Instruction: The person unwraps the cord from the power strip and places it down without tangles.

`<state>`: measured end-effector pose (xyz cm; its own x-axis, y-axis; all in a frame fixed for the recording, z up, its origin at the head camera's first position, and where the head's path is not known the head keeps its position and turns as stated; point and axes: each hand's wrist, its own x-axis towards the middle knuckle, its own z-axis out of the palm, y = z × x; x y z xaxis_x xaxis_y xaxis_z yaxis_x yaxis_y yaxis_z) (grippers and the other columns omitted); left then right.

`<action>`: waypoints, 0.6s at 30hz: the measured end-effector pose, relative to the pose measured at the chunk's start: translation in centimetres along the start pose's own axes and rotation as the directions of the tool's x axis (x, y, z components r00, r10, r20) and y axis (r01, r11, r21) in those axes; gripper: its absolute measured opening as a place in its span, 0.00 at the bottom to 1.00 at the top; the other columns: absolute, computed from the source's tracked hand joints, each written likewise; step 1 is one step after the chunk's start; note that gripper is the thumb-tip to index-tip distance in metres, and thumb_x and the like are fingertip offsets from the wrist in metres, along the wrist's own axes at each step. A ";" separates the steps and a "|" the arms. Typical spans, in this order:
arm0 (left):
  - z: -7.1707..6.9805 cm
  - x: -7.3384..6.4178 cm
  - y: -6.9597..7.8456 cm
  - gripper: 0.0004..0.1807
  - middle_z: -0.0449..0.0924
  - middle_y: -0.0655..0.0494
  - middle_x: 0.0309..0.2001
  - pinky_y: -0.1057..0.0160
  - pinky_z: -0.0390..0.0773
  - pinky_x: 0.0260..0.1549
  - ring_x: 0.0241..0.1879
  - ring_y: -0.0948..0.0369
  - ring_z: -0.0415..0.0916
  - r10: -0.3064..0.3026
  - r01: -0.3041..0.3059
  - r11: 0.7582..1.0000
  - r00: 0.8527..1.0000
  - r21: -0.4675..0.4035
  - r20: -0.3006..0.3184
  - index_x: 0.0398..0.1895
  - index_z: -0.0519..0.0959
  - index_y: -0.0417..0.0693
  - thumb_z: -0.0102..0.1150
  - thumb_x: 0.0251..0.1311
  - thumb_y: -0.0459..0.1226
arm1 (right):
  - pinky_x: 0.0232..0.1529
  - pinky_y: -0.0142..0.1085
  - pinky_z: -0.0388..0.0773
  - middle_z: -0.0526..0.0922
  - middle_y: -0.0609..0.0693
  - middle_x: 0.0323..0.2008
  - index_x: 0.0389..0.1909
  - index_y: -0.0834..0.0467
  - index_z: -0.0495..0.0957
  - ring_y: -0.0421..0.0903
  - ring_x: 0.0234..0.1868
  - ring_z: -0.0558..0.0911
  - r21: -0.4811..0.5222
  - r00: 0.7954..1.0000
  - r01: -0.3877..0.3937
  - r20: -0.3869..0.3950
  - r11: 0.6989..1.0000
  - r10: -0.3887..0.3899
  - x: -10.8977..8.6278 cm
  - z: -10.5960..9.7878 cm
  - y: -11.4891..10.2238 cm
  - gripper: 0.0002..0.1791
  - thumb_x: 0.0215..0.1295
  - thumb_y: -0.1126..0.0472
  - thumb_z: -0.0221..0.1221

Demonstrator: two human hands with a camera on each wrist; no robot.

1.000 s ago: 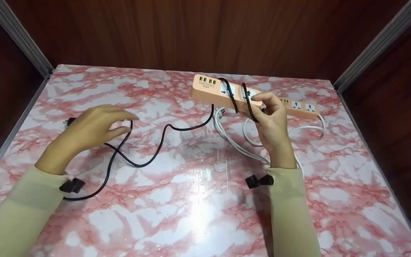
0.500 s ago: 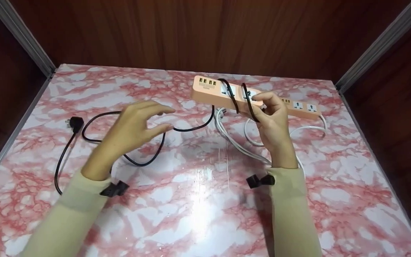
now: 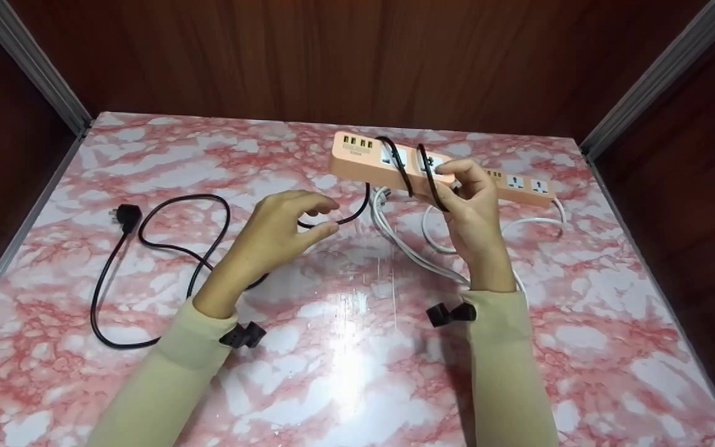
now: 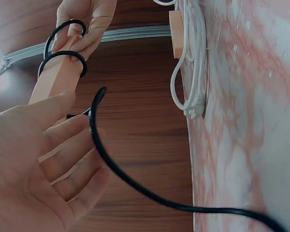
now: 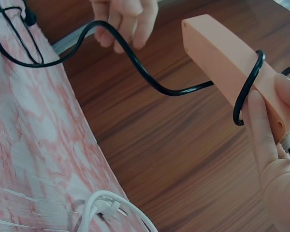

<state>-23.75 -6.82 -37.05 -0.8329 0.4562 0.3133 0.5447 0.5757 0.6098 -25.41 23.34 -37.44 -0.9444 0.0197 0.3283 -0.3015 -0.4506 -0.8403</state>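
Observation:
My right hand (image 3: 476,208) holds an orange power strip (image 3: 350,166) above the table, gripping its right end between thumb and fingers. Two turns of its black cord (image 3: 426,164) wrap around the strip across the sockets. From there the cord hangs down and runs left over the table to a black plug (image 3: 128,216). My left hand (image 3: 270,226) hovers left of the strip, its fingers relaxed and apart from the thumb. In the left wrist view the black cord (image 4: 128,179) passes beside its fingertips, with no grip on it visible.
Behind my right hand lies a second orange power strip (image 3: 522,194) with a white cord (image 3: 416,257) looped on the table. The white plug (image 5: 105,209) shows in the right wrist view. Dark wood-grain panels (image 3: 332,62) border the marbled table (image 3: 332,372).
My left hand has moved right from near the black plug toward the hanging cord, uncovering the plug and the loop on the table. My right hand and the power strip have barely moved.

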 end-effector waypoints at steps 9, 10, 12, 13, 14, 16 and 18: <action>1.5 0.0 -0.5 0.09 0.91 0.56 0.47 0.52 0.82 0.54 0.47 0.58 0.88 -0.006 0.006 1.000 1.000 -0.030 -0.019 0.49 0.90 0.49 0.70 0.70 0.40 | 0.43 0.35 0.88 0.81 0.55 0.41 0.40 0.63 0.82 0.47 0.39 0.84 -0.012 1.000 -0.005 -0.011 1.000 0.005 -0.1 0.1 0.0 0.10 0.63 0.74 0.71; 1.5 0.0 -0.5 0.08 0.92 0.56 0.46 0.53 0.83 0.52 0.45 0.59 0.88 -0.008 0.007 0.999 1.000 -0.033 -0.025 0.48 0.91 0.50 0.70 0.70 0.40 | 0.43 0.35 0.88 0.81 0.56 0.41 0.40 0.63 0.82 0.47 0.39 0.85 -0.014 1.000 -0.006 -0.010 1.000 0.006 -0.1 0.1 0.0 0.10 0.62 0.74 0.71; 1.7 0.0 -0.6 0.06 0.92 0.57 0.43 0.54 0.84 0.48 0.42 0.60 0.88 -0.004 0.003 0.999 0.999 -0.039 -0.036 0.46 0.92 0.49 0.70 0.70 0.38 | 0.44 0.36 0.88 0.81 0.56 0.42 0.40 0.63 0.82 0.48 0.39 0.85 -0.014 1.000 -0.005 -0.009 1.000 0.005 -0.1 0.1 0.0 0.10 0.61 0.73 0.73; 1.8 0.0 -0.7 0.06 0.92 0.57 0.42 0.55 0.84 0.47 0.41 0.60 0.88 -0.001 -0.001 0.999 0.999 -0.043 -0.042 0.45 0.92 0.49 0.70 0.70 0.38 | 0.44 0.37 0.88 0.81 0.56 0.42 0.40 0.63 0.82 0.48 0.39 0.85 -0.015 1.000 -0.004 -0.008 1.000 0.004 -0.1 0.1 0.0 0.11 0.60 0.72 0.74; 1.8 0.0 -0.7 0.05 0.92 0.57 0.41 0.56 0.85 0.46 0.41 0.60 0.88 0.003 -0.005 0.999 0.999 -0.046 -0.046 0.44 0.92 0.49 0.70 0.70 0.37 | 0.44 0.37 0.88 0.81 0.56 0.42 0.40 0.63 0.82 0.48 0.39 0.85 -0.016 1.000 -0.003 -0.007 1.000 0.003 -0.1 0.1 0.0 0.12 0.60 0.72 0.74; 1.9 0.1 -0.9 0.05 0.92 0.57 0.41 0.56 0.85 0.45 0.40 0.61 0.87 0.009 -0.012 0.999 0.999 -0.052 -0.051 0.43 0.93 0.49 0.70 0.70 0.37 | 0.44 0.37 0.88 0.82 0.56 0.42 0.40 0.63 0.82 0.47 0.39 0.85 -0.020 1.000 -0.003 -0.004 1.000 0.003 -0.1 0.1 0.0 0.12 0.59 0.70 0.75; 2.0 0.3 -1.1 0.06 0.92 0.57 0.40 0.57 0.85 0.44 0.39 0.61 0.87 0.011 -0.014 0.998 0.999 -0.060 -0.052 0.43 0.93 0.49 0.69 0.71 0.37 | 0.44 0.37 0.88 0.82 0.56 0.42 0.40 0.63 0.82 0.47 0.39 0.85 -0.023 1.000 -0.005 -0.002 1.000 0.005 -0.1 0.0 0.0 0.13 0.59 0.70 0.76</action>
<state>-24.37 -5.94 -39.07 -0.8308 0.4264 0.3576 0.5495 0.5272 0.6482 -25.34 23.33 -37.41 -0.9461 0.0190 0.3235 -0.2998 -0.4301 -0.8515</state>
